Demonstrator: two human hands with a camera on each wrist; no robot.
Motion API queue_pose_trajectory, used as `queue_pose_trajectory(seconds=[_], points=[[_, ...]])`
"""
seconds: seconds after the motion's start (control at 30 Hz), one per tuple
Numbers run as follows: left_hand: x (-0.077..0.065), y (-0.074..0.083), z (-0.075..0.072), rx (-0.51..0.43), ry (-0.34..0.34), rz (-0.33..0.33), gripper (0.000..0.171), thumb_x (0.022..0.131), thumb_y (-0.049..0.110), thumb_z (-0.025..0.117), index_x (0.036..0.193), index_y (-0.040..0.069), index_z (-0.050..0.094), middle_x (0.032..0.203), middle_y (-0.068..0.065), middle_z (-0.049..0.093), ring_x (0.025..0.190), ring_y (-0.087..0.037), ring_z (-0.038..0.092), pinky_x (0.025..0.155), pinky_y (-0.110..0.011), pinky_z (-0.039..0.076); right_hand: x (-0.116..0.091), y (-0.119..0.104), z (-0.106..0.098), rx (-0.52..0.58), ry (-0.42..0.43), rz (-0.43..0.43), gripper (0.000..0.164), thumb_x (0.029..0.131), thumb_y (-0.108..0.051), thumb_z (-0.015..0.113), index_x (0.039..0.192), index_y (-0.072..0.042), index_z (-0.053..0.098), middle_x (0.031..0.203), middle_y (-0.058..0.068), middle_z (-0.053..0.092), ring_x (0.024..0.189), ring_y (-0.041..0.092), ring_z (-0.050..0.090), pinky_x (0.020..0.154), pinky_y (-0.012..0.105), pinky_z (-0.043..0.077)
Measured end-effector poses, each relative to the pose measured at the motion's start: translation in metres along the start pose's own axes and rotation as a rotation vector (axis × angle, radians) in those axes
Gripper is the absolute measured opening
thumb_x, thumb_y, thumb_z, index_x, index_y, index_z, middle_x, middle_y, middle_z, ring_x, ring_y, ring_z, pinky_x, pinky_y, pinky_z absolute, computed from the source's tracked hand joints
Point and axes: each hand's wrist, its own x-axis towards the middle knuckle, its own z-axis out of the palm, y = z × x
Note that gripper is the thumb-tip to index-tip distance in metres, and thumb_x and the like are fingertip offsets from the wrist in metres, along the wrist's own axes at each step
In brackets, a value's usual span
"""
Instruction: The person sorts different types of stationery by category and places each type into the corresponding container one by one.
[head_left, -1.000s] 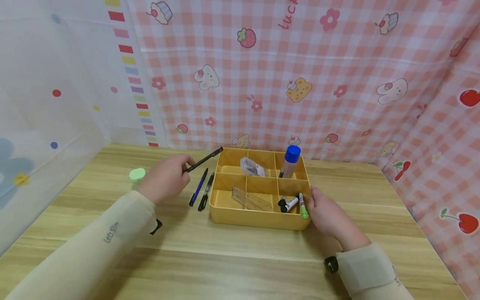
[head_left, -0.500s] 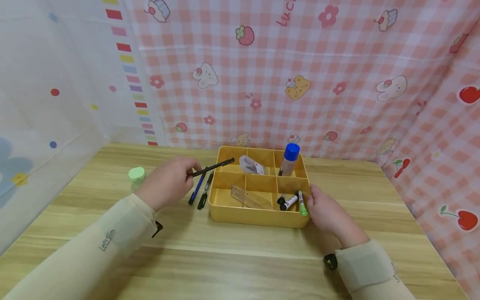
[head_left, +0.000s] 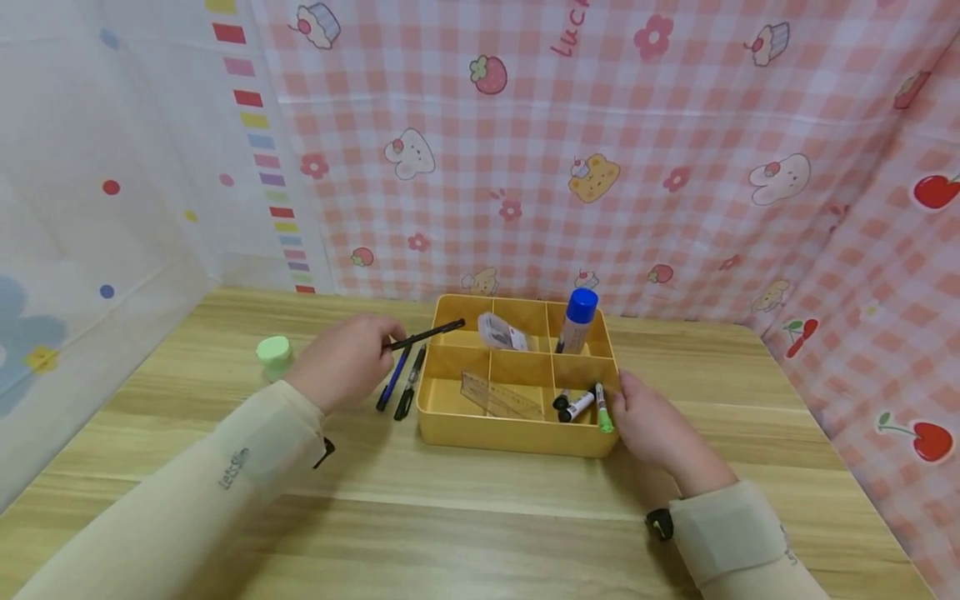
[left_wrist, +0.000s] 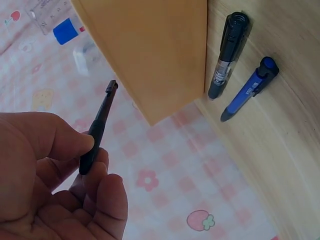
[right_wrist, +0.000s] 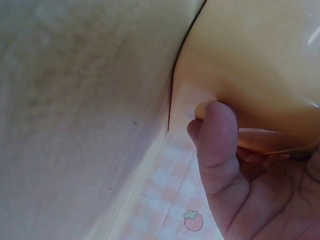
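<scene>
A slim black pen [head_left: 427, 334] is pinched between the thumb and fingertips of my left hand [head_left: 345, 358]; its far end overlaps the back left compartment of the yellow box [head_left: 517, 437] in the head view. A blue pen [left_wrist: 247, 92] and a black pen with a clear barrel [left_wrist: 223, 60] lie on the table beside the box's left wall. My right hand [head_left: 652, 417] rests at the right side wall, its fingers [right_wrist: 217, 130] against the yellow plastic. A clear ruler [head_left: 502, 396] lies in the front of the box.
A glue stick with a blue cap [head_left: 577, 323] stands in the back right compartment, and a clear package [head_left: 501, 332] leans near the back middle. Short markers [head_left: 580, 407] fill the front right one. A pale green object [head_left: 274, 357] stands left of my left hand.
The black pen and my left hand have moved slightly right, and the pen's far end now overlaps the box. My right hand stays at the box's side.
</scene>
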Motion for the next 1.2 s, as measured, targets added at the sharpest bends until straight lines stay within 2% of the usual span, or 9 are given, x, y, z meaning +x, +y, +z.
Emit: queue_pose_trajectory(seconds=[0.17, 0.43, 0.7, 0.97, 1.2], points=[[0.009, 0.002, 0.004, -0.007, -0.011, -0.007, 0.031, 0.103, 0.012, 0.059, 0.131, 0.005, 0.071, 0.132, -0.016, 0.071, 0.115, -0.03, 0.068, 0.105, -0.054, 0.055, 0.0, -0.001, 0.0, -0.001, -0.004, 0.002, 0.06, 0.114, -0.027, 0.026, 0.167, 0.0, 0.015, 0.165, 0.033, 0.033, 0.151, 0.052, 0.034, 0.12, 0.07, 0.031], [0.023, 0.008, 0.01, 0.004, -0.021, -0.018, 0.028, 0.105, 0.014, 0.058, 0.127, 0.005, 0.074, 0.125, -0.013, 0.075, 0.105, -0.025, 0.07, 0.099, -0.048, 0.059, -0.001, -0.001, 0.001, -0.007, -0.003, 0.006, 0.06, 0.115, -0.027, 0.026, 0.167, 0.0, 0.015, 0.165, 0.032, 0.032, 0.152, 0.052, 0.034, 0.12, 0.07, 0.031], [0.034, 0.016, 0.012, -0.011, -0.045, -0.029, 0.031, 0.108, 0.016, 0.054, 0.13, 0.005, 0.073, 0.131, -0.014, 0.073, 0.115, -0.028, 0.07, 0.103, -0.049, 0.057, -0.001, -0.002, 0.001, -0.001, 0.002, 0.0, 0.06, 0.114, -0.026, 0.026, 0.167, 0.001, 0.016, 0.164, 0.033, 0.033, 0.151, 0.052, 0.034, 0.12, 0.069, 0.031], [0.042, 0.017, 0.018, -0.006, -0.052, -0.008, 0.029, 0.109, 0.021, 0.055, 0.123, 0.007, 0.076, 0.121, -0.01, 0.076, 0.098, -0.022, 0.069, 0.096, -0.046, 0.06, -0.001, -0.001, -0.001, -0.021, 0.006, -0.008, 0.059, 0.115, -0.027, 0.027, 0.166, 0.002, 0.018, 0.162, 0.034, 0.038, 0.148, 0.05, 0.042, 0.115, 0.069, 0.04], [0.044, 0.019, 0.02, 0.011, -0.059, 0.005, 0.032, 0.109, 0.022, 0.055, 0.132, 0.006, 0.072, 0.132, -0.012, 0.073, 0.114, -0.026, 0.071, 0.102, -0.048, 0.058, 0.0, 0.001, -0.001, -0.02, 0.01, -0.023, 0.058, 0.115, -0.027, 0.028, 0.165, 0.002, 0.021, 0.159, 0.035, 0.042, 0.142, 0.048, 0.05, 0.109, 0.067, 0.046]])
